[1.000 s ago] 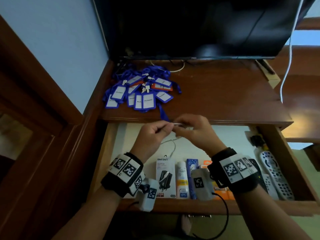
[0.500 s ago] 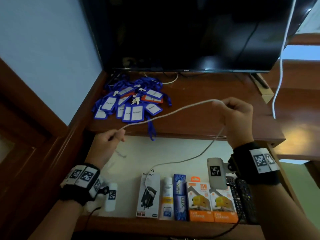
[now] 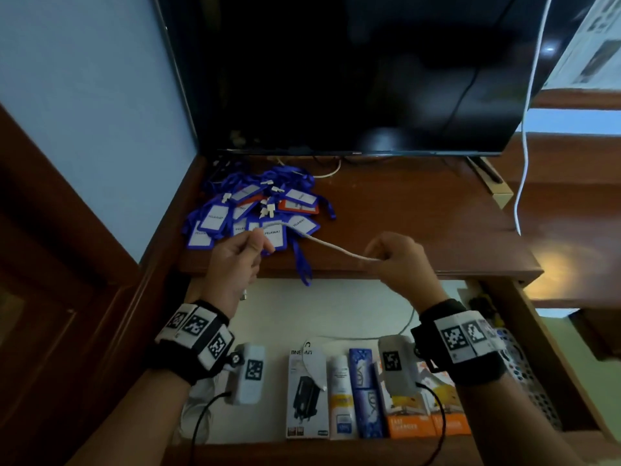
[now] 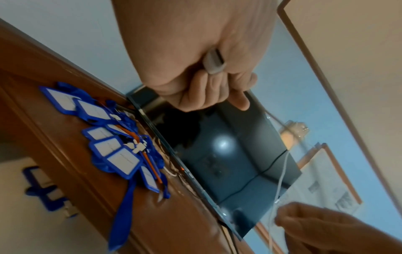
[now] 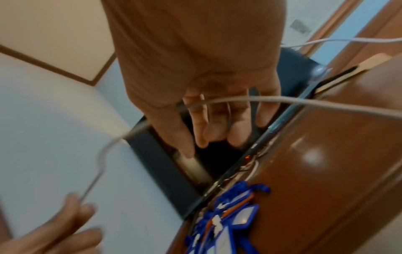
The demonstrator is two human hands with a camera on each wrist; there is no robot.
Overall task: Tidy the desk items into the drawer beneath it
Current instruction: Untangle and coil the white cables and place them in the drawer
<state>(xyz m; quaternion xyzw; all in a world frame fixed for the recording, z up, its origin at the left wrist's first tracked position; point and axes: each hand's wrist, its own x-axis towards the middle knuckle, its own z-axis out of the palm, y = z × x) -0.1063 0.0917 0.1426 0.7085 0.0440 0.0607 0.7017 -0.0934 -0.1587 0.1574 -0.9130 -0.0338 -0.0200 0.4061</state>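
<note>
A white cable stretches between both hands above the desk's front edge. My left hand grips one end of it; in the left wrist view the white plug sticks out of the closed fist. My right hand pinches the cable further along, and the rest hangs down into the open drawer. In the right wrist view the cable runs across the curled fingers. A pile of blue badge holders with lanyards lies on the wooden desk at the back left.
A dark TV screen stands at the desk's back. Another white cable hangs at the right. Along the drawer's front stand a charger box, a white tube, a blue box, orange boxes and remote controls.
Both hands pulled apart with the cable, then came closer together again over the desk edge. The left hand rose toward the badge pile; the right hand came lower and leftward.
</note>
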